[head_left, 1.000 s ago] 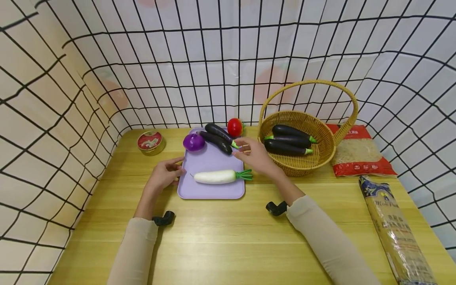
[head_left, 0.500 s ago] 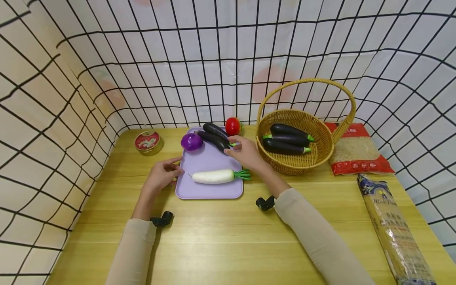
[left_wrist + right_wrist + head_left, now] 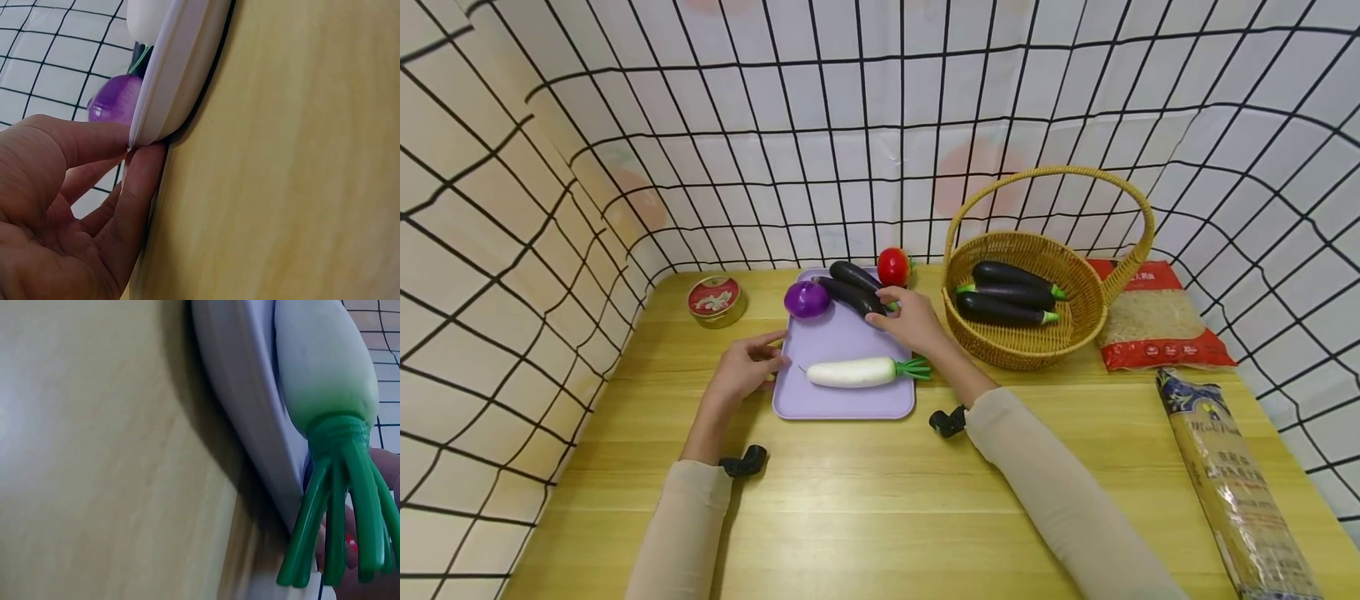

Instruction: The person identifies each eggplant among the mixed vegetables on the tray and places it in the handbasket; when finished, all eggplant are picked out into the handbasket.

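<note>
My left hand (image 3: 743,367) pinches the left rim of a lilac tray (image 3: 842,408); the left wrist view shows thumb above the rim (image 3: 153,81) and fingers below. At the tray's far right, my right hand (image 3: 916,321) has thumb and fingers around the right end of the nearer dark eggplant (image 3: 848,295). A second eggplant (image 3: 850,272) lies just behind, its green tip partly covered by the fingers. A purple onion (image 3: 807,300) and a white radish (image 3: 853,372) also lie on the tray. Green radish leaves (image 3: 350,500) hide most of the right hand in the right wrist view.
A red tomato (image 3: 893,267) sits at the tray's back right corner. To the right stands a tall-handled wicker basket (image 3: 1026,357) with 3 eggplants. Beyond it lie a red bag (image 3: 1150,317) and a long noodle packet (image 3: 1232,483). A round tin (image 3: 715,302) stands left.
My right hand has moved left from the rear eggplant's green tip to the end of the nearer eggplant. My left hand stays at the tray rim.
</note>
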`<control>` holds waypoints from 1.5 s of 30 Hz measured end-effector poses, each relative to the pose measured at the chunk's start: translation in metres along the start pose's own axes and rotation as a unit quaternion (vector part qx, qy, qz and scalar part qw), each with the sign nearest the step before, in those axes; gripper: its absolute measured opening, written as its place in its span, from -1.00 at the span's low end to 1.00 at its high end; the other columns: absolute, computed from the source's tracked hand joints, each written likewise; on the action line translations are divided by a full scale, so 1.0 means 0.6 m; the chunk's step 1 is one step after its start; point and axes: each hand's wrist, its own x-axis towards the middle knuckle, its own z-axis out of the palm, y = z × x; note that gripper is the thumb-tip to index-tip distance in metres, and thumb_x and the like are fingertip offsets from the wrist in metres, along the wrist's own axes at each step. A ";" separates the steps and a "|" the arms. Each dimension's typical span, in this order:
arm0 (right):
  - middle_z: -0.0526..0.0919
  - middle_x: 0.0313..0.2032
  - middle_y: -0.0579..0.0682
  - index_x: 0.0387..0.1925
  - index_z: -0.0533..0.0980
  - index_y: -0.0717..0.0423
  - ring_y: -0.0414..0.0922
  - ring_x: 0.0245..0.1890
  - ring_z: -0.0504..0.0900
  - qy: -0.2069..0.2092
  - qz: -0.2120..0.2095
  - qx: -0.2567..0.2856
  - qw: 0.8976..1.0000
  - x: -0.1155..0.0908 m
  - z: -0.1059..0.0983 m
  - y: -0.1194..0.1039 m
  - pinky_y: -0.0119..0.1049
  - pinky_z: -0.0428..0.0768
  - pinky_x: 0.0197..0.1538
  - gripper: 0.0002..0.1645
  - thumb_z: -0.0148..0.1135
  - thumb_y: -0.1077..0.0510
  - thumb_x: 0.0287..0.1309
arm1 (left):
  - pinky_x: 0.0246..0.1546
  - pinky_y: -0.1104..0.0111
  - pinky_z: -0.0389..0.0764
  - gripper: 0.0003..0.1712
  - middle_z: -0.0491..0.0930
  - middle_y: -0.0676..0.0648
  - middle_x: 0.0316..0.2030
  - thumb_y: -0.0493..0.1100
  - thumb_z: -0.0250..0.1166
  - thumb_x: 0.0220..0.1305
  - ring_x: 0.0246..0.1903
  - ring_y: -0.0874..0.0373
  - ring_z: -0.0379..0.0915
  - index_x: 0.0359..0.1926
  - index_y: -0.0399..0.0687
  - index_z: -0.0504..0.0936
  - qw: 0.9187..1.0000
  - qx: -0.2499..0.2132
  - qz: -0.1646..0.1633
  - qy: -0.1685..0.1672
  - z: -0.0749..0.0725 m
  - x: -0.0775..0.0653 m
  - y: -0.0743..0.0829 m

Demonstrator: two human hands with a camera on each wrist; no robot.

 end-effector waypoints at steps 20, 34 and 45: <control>0.60 0.29 0.17 0.40 0.46 0.09 0.08 0.30 0.54 -0.024 -0.003 -0.065 0.998 0.008 0.011 -0.013 0.01 0.50 0.40 -0.35 0.36 0.11 0.31 | -0.26 0.32 0.79 -0.36 0.60 -0.19 0.01 -0.18 0.40 0.36 -0.07 -0.01 0.53 0.42 0.24 0.52 1.000 -0.002 0.011 0.006 0.007 0.002 -0.003; 0.62 0.27 0.13 0.40 0.48 0.00 0.01 0.01 0.57 -0.011 0.006 -0.036 0.999 -0.012 -0.012 -0.021 -0.11 0.58 0.10 -0.39 0.30 0.14 0.36 | -0.24 0.33 0.79 -0.34 0.59 -0.19 0.02 -0.17 0.40 0.36 -0.04 0.00 0.51 0.45 0.20 0.49 1.000 -0.005 0.003 -0.002 0.003 0.000 -0.002; 0.55 0.34 0.10 0.45 0.43 0.01 0.02 0.13 0.64 -0.006 -0.018 -0.020 1.000 -0.055 -0.063 -0.038 -0.11 0.71 0.04 -0.39 0.23 0.15 0.41 | -0.27 0.33 0.79 -0.35 0.59 -0.19 0.01 -0.18 0.40 0.36 -0.07 0.02 0.52 0.44 0.18 0.50 1.000 -0.006 0.007 0.002 0.002 0.000 -0.002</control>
